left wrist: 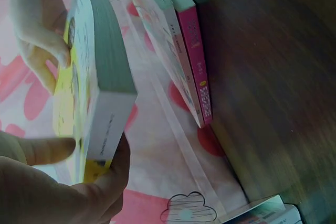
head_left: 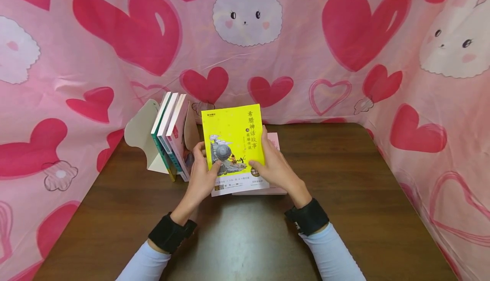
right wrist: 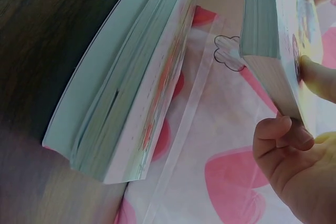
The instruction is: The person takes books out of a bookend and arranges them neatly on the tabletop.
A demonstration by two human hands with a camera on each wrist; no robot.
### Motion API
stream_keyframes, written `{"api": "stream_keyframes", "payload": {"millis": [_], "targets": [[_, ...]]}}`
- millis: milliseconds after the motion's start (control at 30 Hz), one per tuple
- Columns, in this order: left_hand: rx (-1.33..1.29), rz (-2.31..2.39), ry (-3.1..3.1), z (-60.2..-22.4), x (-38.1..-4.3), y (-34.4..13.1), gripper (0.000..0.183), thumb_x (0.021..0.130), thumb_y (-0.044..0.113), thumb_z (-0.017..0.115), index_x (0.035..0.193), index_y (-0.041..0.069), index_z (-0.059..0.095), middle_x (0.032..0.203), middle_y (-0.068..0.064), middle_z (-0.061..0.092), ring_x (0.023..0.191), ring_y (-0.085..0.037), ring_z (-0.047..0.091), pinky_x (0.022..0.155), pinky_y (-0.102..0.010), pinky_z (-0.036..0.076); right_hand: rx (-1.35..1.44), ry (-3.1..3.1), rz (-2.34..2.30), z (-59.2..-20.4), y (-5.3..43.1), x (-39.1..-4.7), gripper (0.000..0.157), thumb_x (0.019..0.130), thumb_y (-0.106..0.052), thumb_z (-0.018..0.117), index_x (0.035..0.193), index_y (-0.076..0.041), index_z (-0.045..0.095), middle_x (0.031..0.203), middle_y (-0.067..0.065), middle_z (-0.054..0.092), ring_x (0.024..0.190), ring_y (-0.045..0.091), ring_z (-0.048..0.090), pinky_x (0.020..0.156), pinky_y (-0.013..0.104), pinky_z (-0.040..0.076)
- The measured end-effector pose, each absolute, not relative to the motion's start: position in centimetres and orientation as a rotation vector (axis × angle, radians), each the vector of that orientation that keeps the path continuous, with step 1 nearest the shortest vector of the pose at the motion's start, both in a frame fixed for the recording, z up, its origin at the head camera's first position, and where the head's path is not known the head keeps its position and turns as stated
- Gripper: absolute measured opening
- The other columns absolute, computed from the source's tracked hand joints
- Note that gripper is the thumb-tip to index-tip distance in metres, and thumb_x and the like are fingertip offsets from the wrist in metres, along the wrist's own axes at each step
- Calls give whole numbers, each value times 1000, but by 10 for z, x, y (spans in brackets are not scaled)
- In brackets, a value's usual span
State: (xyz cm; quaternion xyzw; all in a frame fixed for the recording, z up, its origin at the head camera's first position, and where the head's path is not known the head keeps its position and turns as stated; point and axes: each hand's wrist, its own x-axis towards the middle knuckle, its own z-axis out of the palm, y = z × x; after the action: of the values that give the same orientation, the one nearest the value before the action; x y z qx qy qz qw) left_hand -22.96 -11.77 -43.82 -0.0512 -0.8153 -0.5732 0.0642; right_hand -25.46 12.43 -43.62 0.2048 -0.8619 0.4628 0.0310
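Observation:
A thick yellow paperback book (head_left: 233,145) with a white lower band is held up over the table, its cover facing the head camera. My left hand (head_left: 203,171) grips its left edge, thumb on the cover and fingers behind. On the opposite edge my right hand (head_left: 277,166) holds it the same way, thumb over the cover's lower right. In the left wrist view the spine (left wrist: 107,129) lies in my left hand; the right wrist view shows the page edges (right wrist: 260,19) on the right hand's side. Below and behind it lie stacked books (head_left: 273,138), mostly hidden in the head view.
At left, several books (head_left: 172,136) stand upright between the cream plates of a bookend (head_left: 141,128). Two books (left wrist: 199,66), one with a magenta spine, lie stacked on the brown wooden table (head_left: 360,213). A pink heart-and-rabbit cloth (head_left: 306,30) hangs behind and at both sides.

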Motion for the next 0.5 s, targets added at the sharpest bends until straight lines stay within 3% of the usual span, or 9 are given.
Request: {"api": "stream_keyframes", "payload": {"millis": [200,367,500], "targets": [[-161,-1648,-2577,-440,-236,-120,85,97,5,73,161,7,18,146,-21,46,122,-38,55,104,-55,51,610,-2696,1415,-438,125,-255,118,93,-15,81,169,-27,-9,163,2,36,135,22,45,108,46,46],[-250,-1529,-2648,-439,-241,-122,83,93,0,73,159,3,22,142,-22,47,122,-38,52,104,-54,48,588,-2710,1419,-440,125,-256,119,92,-15,81,168,-26,-10,154,4,44,126,21,52,96,42,53],[-321,-1440,-2716,-438,-243,-124,80,90,-3,72,156,-1,26,138,-24,46,121,-38,48,99,-52,45,558,-2746,1408,-441,126,-255,119,93,-15,81,168,-24,-11,153,5,43,128,21,51,97,41,52]]}}
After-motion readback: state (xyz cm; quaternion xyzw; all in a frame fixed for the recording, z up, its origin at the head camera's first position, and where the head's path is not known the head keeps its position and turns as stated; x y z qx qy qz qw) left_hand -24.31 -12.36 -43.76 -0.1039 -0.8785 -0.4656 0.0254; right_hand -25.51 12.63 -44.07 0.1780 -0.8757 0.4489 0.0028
